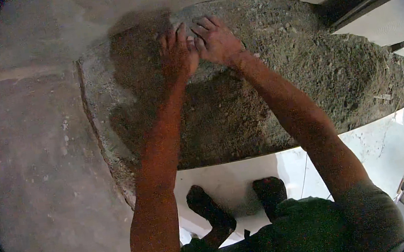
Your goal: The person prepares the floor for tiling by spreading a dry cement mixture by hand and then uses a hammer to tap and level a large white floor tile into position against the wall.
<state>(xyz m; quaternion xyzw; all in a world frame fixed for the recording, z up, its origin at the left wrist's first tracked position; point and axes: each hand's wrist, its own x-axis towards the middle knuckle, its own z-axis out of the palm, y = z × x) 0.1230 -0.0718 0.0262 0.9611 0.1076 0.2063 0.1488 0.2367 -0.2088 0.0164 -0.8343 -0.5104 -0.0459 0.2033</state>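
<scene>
Seemingly smoothed the soil beyond the near floor, setting left hand and right hand close together at its far side, grip loosely spread but could not tell if holding anything, and probably needed even pressure rightward next.

Dim, grainy light lay around the left hand and right hand, their outlines slightly soft. Shadow darkened the soil beside and below them; nearer the body, the floor glared pale. Far outward, lines bent toward a black rim.
</scene>
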